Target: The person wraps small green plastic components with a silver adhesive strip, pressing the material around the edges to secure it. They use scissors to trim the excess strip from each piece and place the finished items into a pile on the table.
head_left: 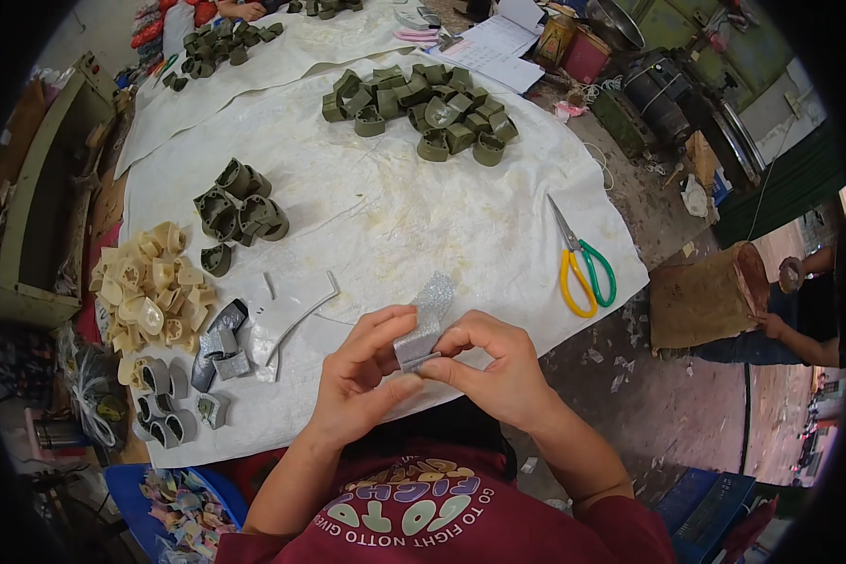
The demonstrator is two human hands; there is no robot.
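Note:
My left hand (359, 371) and my right hand (498, 368) come together over the near edge of the table. Between them is a small silver block, seemingly a shoe heel (415, 348), with a strip of silver glitter material (435, 296) standing up from it. The left fingers curl round its left side; the right thumb and fingers pinch its lower right edge. Left of my hands lie dark and silver material pieces (224, 343) and pale offcut strips (287, 320). Several grey-covered heels (164, 404) stand near the table's left corner.
White sheeting (348, 226) covers the table. Olive-green heels (418, 99) form piles at the back and a smaller group (240, 207) at left, beside cream heels (150, 287). Scissors (567, 268) with yellow and green handles lie right. A blue bin (127, 498) holds scraps. Another person's hand (774, 325) is far right.

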